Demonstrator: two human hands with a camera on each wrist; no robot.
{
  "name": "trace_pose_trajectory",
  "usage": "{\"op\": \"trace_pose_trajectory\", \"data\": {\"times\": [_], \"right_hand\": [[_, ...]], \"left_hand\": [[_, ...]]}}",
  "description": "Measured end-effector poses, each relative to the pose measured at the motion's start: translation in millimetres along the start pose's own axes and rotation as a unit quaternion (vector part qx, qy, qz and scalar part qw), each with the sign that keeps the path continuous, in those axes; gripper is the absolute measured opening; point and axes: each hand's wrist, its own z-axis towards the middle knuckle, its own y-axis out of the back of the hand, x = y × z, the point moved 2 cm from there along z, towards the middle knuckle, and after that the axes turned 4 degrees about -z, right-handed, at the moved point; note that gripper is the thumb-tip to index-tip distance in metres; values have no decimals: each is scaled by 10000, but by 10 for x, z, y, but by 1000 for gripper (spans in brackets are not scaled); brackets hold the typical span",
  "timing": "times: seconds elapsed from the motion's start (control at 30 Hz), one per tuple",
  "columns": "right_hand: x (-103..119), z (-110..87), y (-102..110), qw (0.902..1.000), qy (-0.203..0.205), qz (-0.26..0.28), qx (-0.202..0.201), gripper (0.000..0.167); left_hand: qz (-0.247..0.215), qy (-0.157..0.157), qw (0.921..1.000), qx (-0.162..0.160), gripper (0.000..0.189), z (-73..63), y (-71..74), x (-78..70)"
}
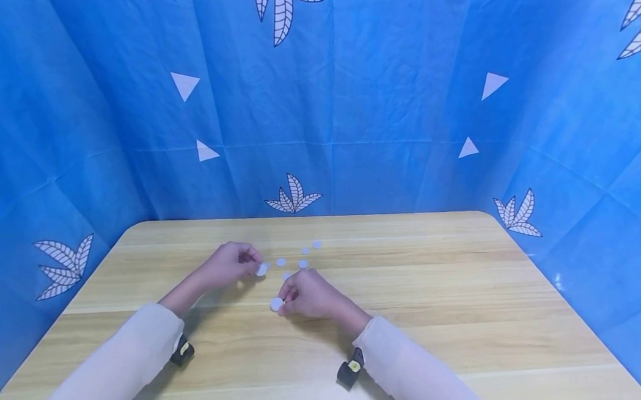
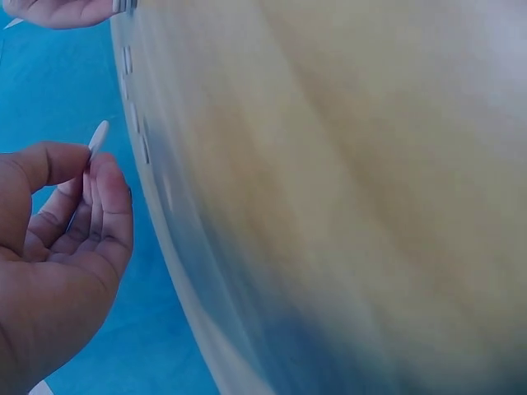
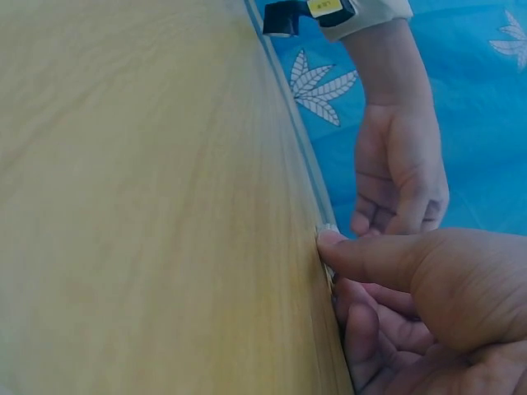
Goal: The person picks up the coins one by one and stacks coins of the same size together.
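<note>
My left hand (image 1: pixel 228 267) pinches a small white disc (image 1: pixel 261 269) between thumb and fingertips, above the left middle of the table. In the left wrist view that disc (image 2: pixel 100 136) appears thin and edge-on, raised off the surface. Nearer the front, my right hand (image 1: pixel 312 294) holds another white disc (image 1: pixel 276 304) between thumb and finger, low over the wood. The right wrist view shows the right thumb (image 3: pixel 370 257) at table level, with most of its disc hidden. Just beyond the hands lie several similar discs, among them one (image 1: pixel 281 262) between them and one (image 1: pixel 303 264) behind the right hand.
Farther back lie two more white discs, a small one (image 1: pixel 305 250) and another (image 1: pixel 317 244). The light wooden table (image 1: pixel 442 290) has rounded back corners. Blue cloth (image 1: pixel 386 98) with leaf and triangle prints hangs around its back and sides.
</note>
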Motion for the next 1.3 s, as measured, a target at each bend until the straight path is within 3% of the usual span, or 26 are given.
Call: {"op": "trace_pose_trajectory", "data": {"times": [0.37,0.67,1.07,1.3], "right_hand": [[-1,-1,-14,10000,-14,10,-1,16],[-2,6,-11,10000,-19,13,-12,14],[-7,3,-20,10000,-55,20,1,15],[-5,9,-17,9999,-95,73,20,16]], "left_hand": [[-78,17,9999,97,11,-169,-39,44],[-179,83,9997,175,12,-257,-64,-3],[-850,291,9953,350,14,-343,-176,-9],[-1206,602,9904,312,14,-398,-245,-56]]}}
